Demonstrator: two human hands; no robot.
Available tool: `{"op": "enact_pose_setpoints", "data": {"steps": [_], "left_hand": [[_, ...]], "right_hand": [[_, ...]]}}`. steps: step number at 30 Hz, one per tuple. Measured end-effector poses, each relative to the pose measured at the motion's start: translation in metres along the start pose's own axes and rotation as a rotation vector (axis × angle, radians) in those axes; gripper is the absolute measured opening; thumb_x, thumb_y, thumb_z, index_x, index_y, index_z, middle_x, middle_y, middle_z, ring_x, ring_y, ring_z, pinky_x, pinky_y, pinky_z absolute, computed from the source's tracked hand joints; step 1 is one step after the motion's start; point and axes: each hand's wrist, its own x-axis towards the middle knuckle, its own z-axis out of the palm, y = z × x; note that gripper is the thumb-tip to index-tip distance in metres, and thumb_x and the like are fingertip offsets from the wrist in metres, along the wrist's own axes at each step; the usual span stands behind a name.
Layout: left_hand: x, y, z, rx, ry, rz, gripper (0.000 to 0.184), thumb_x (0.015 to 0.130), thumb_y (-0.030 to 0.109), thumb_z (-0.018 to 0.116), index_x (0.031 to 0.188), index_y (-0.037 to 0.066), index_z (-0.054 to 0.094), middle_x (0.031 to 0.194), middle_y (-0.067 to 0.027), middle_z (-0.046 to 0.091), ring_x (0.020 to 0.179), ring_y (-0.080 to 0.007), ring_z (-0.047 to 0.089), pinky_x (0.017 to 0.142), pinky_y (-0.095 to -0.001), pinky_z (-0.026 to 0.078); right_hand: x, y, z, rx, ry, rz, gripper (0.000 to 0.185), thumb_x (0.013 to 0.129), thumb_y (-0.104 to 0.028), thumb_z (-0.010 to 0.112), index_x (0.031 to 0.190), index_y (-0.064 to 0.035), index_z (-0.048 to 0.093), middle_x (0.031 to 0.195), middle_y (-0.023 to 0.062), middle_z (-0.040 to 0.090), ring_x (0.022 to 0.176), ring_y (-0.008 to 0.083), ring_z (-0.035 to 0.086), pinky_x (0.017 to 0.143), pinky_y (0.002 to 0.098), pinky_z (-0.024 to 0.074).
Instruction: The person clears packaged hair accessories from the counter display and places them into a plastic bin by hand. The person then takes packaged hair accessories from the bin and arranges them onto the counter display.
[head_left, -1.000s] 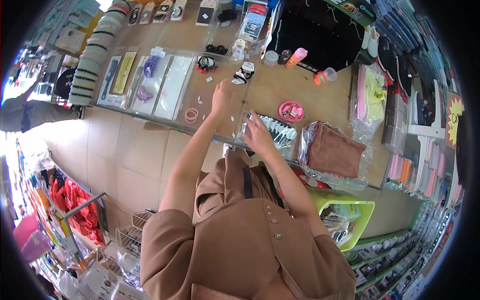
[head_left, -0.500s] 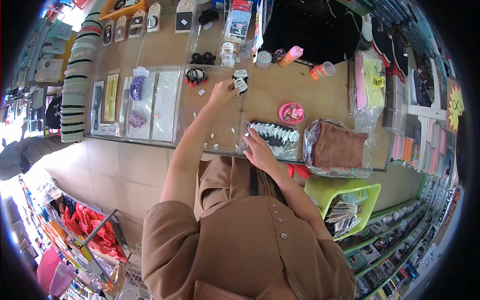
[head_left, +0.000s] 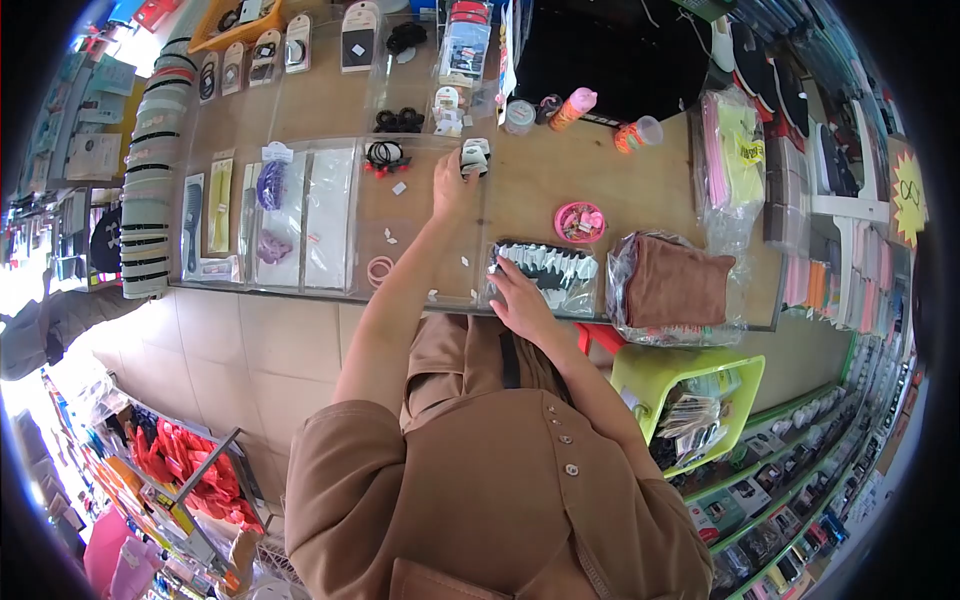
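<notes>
At the middle of the counter, my left hand reaches forward with its fingers closed around a small stack of black items on white cards. What exactly the cards carry is too small to make out. Near the front edge, my right hand lies with its fingers stretched on the left end of a clear plastic pack of black items with white tags. Pink rings lie beside my left forearm. A few small white tags are scattered around, and black hair ties with red beads sit left of that hand.
A pink round tub stands beyond the tagged pack. To its right lies a brown cloth in plastic, above a green bin. Carded accessories and a comb fill the left side. Two pink-orange bottles stand farther back.
My left hand has shifted from the top of the stack to around its near side. The pink rings now show beside my forearm. My right hand stays on the pack.
</notes>
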Motion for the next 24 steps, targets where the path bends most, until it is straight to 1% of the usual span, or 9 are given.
{"op": "enact_pose_setpoints", "data": {"steps": [2, 4, 8, 10, 14, 16, 17, 21, 24], "left_hand": [[-0.002, 0.002, 0.008, 0.023, -0.003, -0.005, 0.046, 0.072, 0.012, 0.063, 0.113, -0.004, 0.046, 0.105, -0.0204, 0.051, 0.098, -0.0353, 0.048, 0.085, -0.0403, 0.04], [-0.002, 0.01, 0.009, 0.106, -0.014, -0.098, 0.044, 0.074, 0.011, 0.061, 0.113, -0.004, 0.047, 0.11, -0.0216, 0.05, 0.102, -0.0373, 0.046, 0.088, -0.0417, 0.038], [-0.003, 0.013, 0.007, 0.125, -0.045, -0.104, 0.049, 0.073, 0.012, 0.061, 0.117, -0.004, 0.043, 0.112, -0.0221, 0.049, 0.104, -0.0376, 0.045, 0.09, -0.0419, 0.037], [-0.006, 0.012, 0.007, 0.117, 0.04, -0.093, 0.057, 0.072, 0.012, 0.061, 0.122, -0.003, 0.038, 0.115, -0.0238, 0.045, 0.107, -0.0382, 0.042, 0.091, -0.0422, 0.036], [-0.027, 0.027, -0.016, 0.122, 0.098, -0.095, 0.063, 0.071, 0.012, 0.061, 0.125, -0.004, 0.033, 0.118, -0.0252, 0.042, 0.109, -0.0391, 0.04, 0.094, -0.042, 0.034], [-0.047, 0.056, -0.044, 0.055, 0.002, -0.103, 0.063, 0.071, 0.011, 0.061, 0.124, -0.006, 0.033, 0.119, -0.0257, 0.042, 0.111, -0.0398, 0.039, 0.096, -0.0418, 0.032], [-0.06, 0.057, -0.049, 0.057, 0.001, -0.099, 0.063, 0.071, 0.011, 0.061, 0.124, -0.006, 0.033, 0.119, -0.0257, 0.042, 0.111, -0.0398, 0.039, 0.096, -0.0418, 0.032], [-0.118, 0.053, -0.051, 0.05, -0.078, -0.078, 0.062, 0.071, 0.009, 0.061, 0.124, -0.007, 0.033, 0.119, -0.0251, 0.041, 0.113, -0.0395, 0.038, 0.097, -0.0412, 0.032], [-0.14, 0.069, -0.056, -0.013, -0.128, -0.113, 0.062, 0.071, 0.008, 0.061, 0.124, -0.007, 0.033, 0.121, -0.0255, 0.04, 0.114, -0.0397, 0.038, 0.097, -0.0408, 0.032]], "right_hand": [[-0.004, -0.002, 0.001, -0.009, 0.0, 0.01, 0.042, 0.069, -0.008, 0.065, 0.107, 0.0025, 0.05, 0.127, 0.0242, 0.037, 0.119, 0.0361, 0.037, 0.098, 0.0388, 0.0344], [-0.007, -0.003, 0.003, -0.014, 0.0, 0.015, 0.043, 0.069, -0.008, 0.065, 0.107, 0.0024, 0.05, 0.127, 0.0241, 0.037, 0.119, 0.0361, 0.037, 0.098, 0.0389, 0.0347], [-0.014, -0.006, 0.005, -0.022, 0.034, -0.024, 0.043, 0.069, -0.007, 0.064, 0.108, 0.002, 0.05, 0.127, 0.0235, 0.037, 0.119, 0.0361, 0.037, 0.097, 0.0394, 0.0358], [-0.018, -0.007, 0.004, -0.018, 0.044, -0.027, 0.043, 0.069, -0.007, 0.064, 0.108, 0.0015, 0.05, 0.127, 0.0232, 0.037, 0.119, 0.0359, 0.038, 0.097, 0.0393, 0.0359], [-0.029, -0.009, -0.004, 0.045, 0.076, 0.033, 0.041, 0.07, -0.007, 0.064, 0.109, -0.0005, 0.052, 0.127, 0.0218, 0.038, 0.119, 0.035, 0.038, 0.097, 0.0387, 0.0348], [-0.036, -0.008, -0.007, 0.058, 0.09, 0.059, 0.041, 0.07, -0.007, 0.063, 0.109, -0.0012, 0.052, 0.128, 0.0214, 0.038, 0.119, 0.0348, 0.038, 0.098, 0.0385, 0.0346], [-0.039, -0.006, -0.008, 0.058, 0.093, 0.078, 0.041, 0.071, -0.007, 0.063, 0.109, -0.0011, 0.052, 0.128, 0.0214, 0.038, 0.119, 0.0349, 0.038, 0.097, 0.0383, 0.0346], [-0.05, -0.003, -0.014, 0.065, 0.122, 0.113, 0.04, 0.072, -0.007, 0.062, 0.11, -0.0007, 0.052, 0.127, 0.0212, 0.039, 0.118, 0.035, 0.039, 0.098, 0.0377, 0.034], [-0.055, 0.0, -0.017, 0.08, 0.1, 0.125, 0.04, 0.074, -0.008, 0.06, 0.113, -0.0015, 0.051, 0.13, 0.0192, 0.037, 0.118, 0.034, 0.04, 0.097, 0.0375, 0.035]]}}
